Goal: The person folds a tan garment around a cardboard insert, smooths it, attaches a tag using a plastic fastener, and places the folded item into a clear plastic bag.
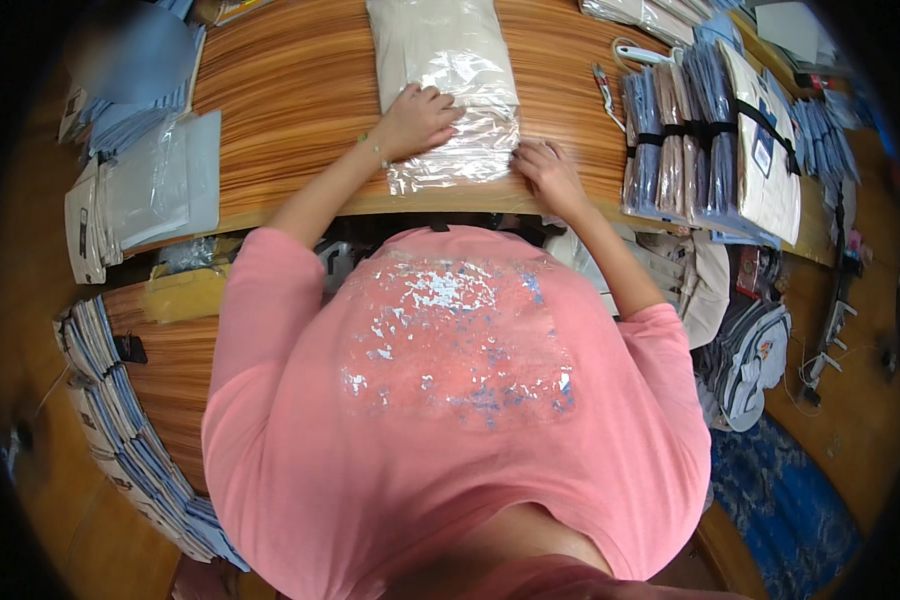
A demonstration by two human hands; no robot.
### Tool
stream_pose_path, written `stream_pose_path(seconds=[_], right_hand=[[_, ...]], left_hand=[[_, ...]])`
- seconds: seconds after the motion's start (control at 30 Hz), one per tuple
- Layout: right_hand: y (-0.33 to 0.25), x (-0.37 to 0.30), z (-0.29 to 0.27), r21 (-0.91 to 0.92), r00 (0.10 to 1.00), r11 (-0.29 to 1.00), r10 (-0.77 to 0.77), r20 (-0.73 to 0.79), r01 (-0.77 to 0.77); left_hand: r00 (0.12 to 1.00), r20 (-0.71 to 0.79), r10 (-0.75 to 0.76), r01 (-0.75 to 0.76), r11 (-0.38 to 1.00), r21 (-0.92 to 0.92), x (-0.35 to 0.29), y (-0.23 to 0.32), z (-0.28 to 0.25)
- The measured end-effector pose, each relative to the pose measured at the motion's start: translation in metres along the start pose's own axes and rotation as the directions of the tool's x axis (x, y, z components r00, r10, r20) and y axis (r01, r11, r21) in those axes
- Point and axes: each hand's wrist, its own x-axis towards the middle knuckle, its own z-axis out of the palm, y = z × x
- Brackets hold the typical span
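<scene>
A clear plastic bag [455,160] holding folded cream cloth [435,40] lies lengthwise on the wood-grain table in front of me. Its near end is slack, wrinkled and shiny. My left hand [415,122] rests on the bag at the left, palm down, with its fingers bent and spread over the film. A thin bracelet circles that wrist. At the bag's right edge, near its lower corner, my right hand [550,175] has its fingers closed at the film; the fingertips are partly hidden.
Right of the bag stand strapped bundles of packed clothes [685,140], with red-handled snips [603,90] beside them. Clear plastic sleeves [160,180] and blue packs lie at the left. A lower row of packed garments [130,430] runs along my left side. Grey caps [745,360] hang or lie at right.
</scene>
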Motion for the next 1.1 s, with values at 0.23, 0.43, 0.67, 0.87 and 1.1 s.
stream_pose_path(seconds=[0.23,0.43,0.67,0.87,1.1], right_hand=[[-0.005,-0.008,0.008,0.201,0.998,0.978,0.066,-0.003,-0.064],[-0.009,-0.005,0.003,0.211,0.997,0.977,0.028,-0.067,-0.013],[-0.005,-0.022,0.003,0.116,0.998,0.993,-0.016,-0.060,0.023],[-0.013,-0.028,-0.011,0.187,0.999,0.982,-0.013,-0.041,0.021],[0.045,0.014,0.006,0.036,0.985,0.999,-0.026,-0.168,0.033]], left_hand=[[0.985,-0.080,-0.151,0.140,0.982,-0.129,-0.044,0.016,0.022],[0.987,-0.079,-0.139,0.126,0.981,-0.148,-0.042,0.016,0.023],[0.985,-0.086,-0.150,0.135,0.979,-0.154,-0.040,0.015,0.021],[0.998,0.001,-0.063,0.062,0.982,-0.176,-0.044,0.017,0.008],[0.890,-0.215,-0.402,0.225,0.797,-0.560,-0.098,0.007,-0.007]])
